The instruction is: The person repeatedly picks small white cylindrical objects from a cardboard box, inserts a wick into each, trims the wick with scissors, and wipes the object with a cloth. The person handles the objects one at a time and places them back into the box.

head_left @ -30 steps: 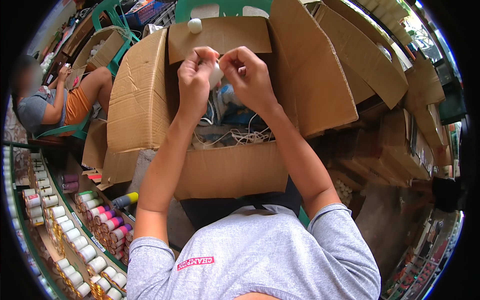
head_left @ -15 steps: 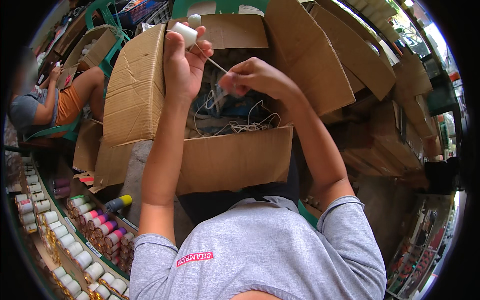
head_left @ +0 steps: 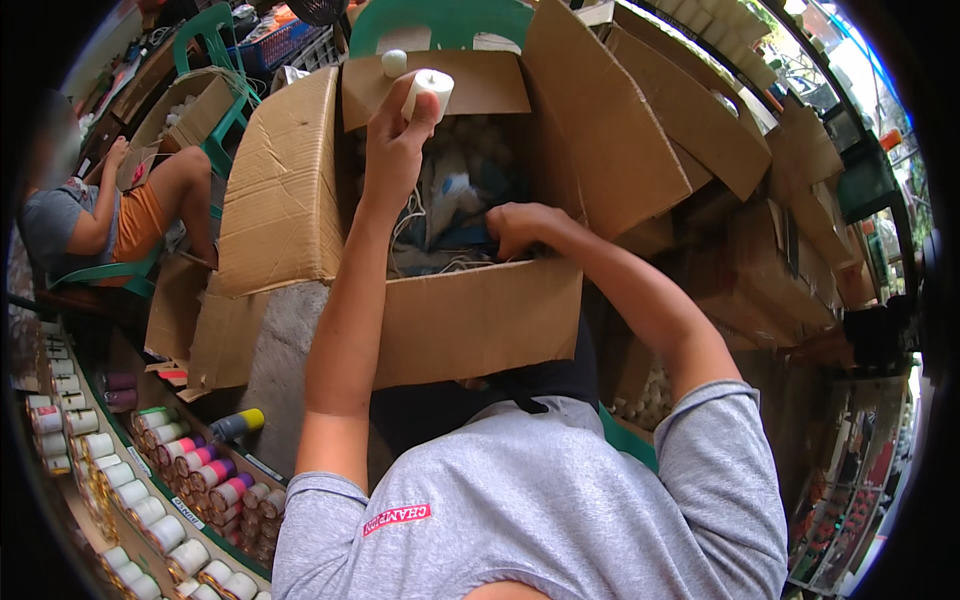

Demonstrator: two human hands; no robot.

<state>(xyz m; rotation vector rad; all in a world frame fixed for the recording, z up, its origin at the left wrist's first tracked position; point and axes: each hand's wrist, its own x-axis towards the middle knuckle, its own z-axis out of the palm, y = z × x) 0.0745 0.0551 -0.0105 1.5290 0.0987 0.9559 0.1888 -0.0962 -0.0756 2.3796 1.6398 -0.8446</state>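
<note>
My left hand (head_left: 397, 135) is raised over the far left of an open cardboard box (head_left: 480, 320). Its thumb and fingers grip a short white cylinder (head_left: 432, 92) with a small dark spot at the centre of its top. Lower down, my right hand (head_left: 522, 228) is inside the box near its right wall, fingers curled downward. Whatever its fingertips hold is hidden. Thin white string (head_left: 465, 263) lies tangled by the near wall, next to a pale, blue-marked plastic bag (head_left: 455, 192). Small white balls (head_left: 480, 137) fill the shadowed back of the box.
One white ball (head_left: 395, 63) shows at the far flap. A green chair (head_left: 440, 22) stands behind the box. Rows of white cylindrical pieces (head_left: 165, 532) and a grey-and-yellow bottle (head_left: 238, 424) are at the lower left. Another person (head_left: 85, 215) sits at left; cardboard boxes (head_left: 770, 260) stack at right.
The white cylinder has turned in my left hand and moved slightly right. My right hand has dropped into the box, and the string stretched between both hands no longer shows.
</note>
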